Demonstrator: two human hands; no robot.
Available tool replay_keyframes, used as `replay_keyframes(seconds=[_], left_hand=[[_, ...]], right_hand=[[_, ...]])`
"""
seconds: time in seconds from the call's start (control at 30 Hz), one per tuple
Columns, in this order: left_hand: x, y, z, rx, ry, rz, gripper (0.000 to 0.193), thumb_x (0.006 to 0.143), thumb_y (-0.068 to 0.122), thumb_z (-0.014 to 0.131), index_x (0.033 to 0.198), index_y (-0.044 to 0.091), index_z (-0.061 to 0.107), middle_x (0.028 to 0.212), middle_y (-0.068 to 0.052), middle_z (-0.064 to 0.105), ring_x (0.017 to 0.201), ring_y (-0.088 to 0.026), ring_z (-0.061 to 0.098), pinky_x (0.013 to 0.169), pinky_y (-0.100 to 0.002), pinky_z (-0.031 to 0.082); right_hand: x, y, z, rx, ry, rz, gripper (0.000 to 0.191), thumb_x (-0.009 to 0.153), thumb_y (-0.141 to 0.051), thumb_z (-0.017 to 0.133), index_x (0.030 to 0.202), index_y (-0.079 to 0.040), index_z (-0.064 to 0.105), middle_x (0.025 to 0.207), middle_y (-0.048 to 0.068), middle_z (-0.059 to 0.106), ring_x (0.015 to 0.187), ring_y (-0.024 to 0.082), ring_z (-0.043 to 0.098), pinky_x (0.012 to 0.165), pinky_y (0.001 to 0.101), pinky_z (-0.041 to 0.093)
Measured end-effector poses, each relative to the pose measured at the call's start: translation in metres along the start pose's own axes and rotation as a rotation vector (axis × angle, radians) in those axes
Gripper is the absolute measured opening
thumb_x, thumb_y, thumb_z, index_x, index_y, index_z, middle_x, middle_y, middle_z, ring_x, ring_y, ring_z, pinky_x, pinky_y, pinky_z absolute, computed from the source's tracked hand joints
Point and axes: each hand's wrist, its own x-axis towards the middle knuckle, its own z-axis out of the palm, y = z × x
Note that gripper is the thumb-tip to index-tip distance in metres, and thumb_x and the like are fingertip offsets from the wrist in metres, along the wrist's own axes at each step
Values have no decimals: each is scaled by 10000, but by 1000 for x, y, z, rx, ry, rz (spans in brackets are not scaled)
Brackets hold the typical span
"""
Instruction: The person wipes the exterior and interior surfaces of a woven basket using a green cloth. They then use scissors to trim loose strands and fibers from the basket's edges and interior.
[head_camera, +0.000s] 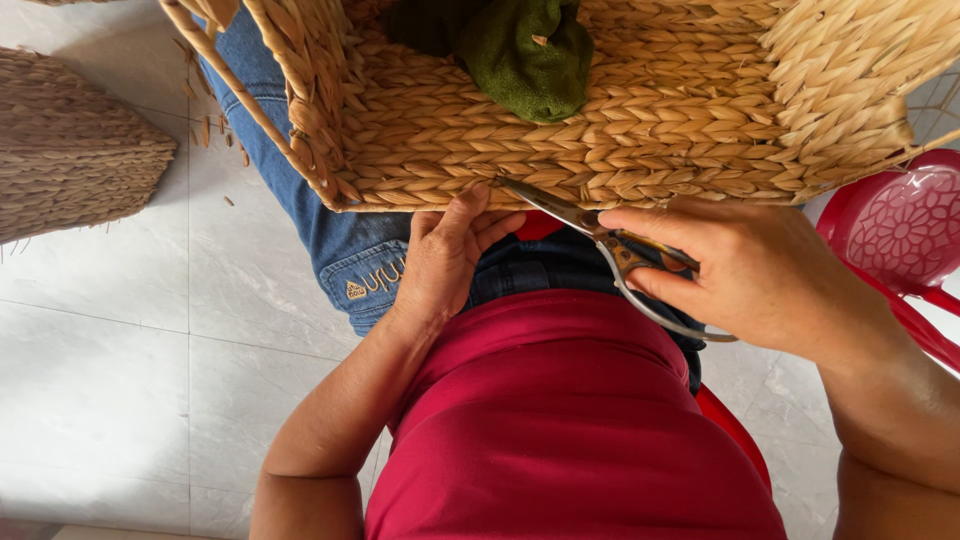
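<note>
Woven straw-coloured strands make up the large basket (620, 110) that rests on the person's lap, its lower rim running just above both hands. Draped over the basket's upper part is a dark green cloth (525, 50). Left hand (445, 260) reaches up under the rim, thumb and fingers partly spread, with the fingertips touching the basket's bottom edge. Right hand (765, 275) is closed around the looped handles of metal shears (600, 240), whose blades point left and up, the tip meeting the woven edge just beside the left thumb. Blue jeans (350, 250) and a red shirt (560, 420) fill the lower middle. Another woven basket (70, 150) sits on the white tiled floor (120, 380) at left, well apart, and a red plastic stool (900, 230) stands at right.
</note>
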Motion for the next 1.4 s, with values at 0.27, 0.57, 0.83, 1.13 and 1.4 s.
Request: replay_keyframes(seconds=[0.27, 0.57, 0.83, 1.13, 1.4], left_hand=[[3, -1, -1, -13, 79, -3, 302, 1049, 159, 554, 1181, -92, 657, 1149, -186, 725, 1059, -285, 711, 970, -461, 591], [4, 5, 4, -51, 131, -38, 296, 1017, 225, 576, 1224, 19, 628, 1174, -127, 724, 1056, -268, 724, 940, -469, 610], [8, 12, 6, 89, 198, 26, 290, 1004, 134, 661, 1258, 6, 603, 1131, -127, 710, 958, -236, 740, 799, -407, 656], [6, 14, 9, 123, 213, 43, 335, 974, 90, 646, 1288, -6, 580, 1145, -138, 717, 945, -234, 750, 778, -397, 658], [5, 17, 9, 153, 233, 1, 422, 986, 216, 713, 1311, -13, 571, 1140, -159, 713, 952, -243, 745, 771, -391, 644]], right_hand=[[-6, 0, 2, 76, -124, 155, 570, 795, -302, 801, 1356, -311, 703, 852, 16, 740, 549, 190, 656, 523, 347, 534], [-20, 0, 35, 198, 65, -17, 521, 823, -202, 797, 1328, -198, 670, 817, 34, 680, 539, 171, 622, 482, 344, 500], [-29, -3, 46, 215, 141, -24, 577, 817, -188, 803, 1371, -201, 641, 767, 30, 616, 528, 172, 584, 457, 340, 483], [-68, 23, 50, 342, 232, 130, 629, 778, -120, 812, 1375, -216, 642, 773, 6, 640, 560, 137, 604, 493, 306, 484], [-69, 30, 68, 400, 258, 269, 577, 807, -114, 804, 1356, -196, 648, 846, 48, 660, 660, 157, 639, 589, 315, 522]])
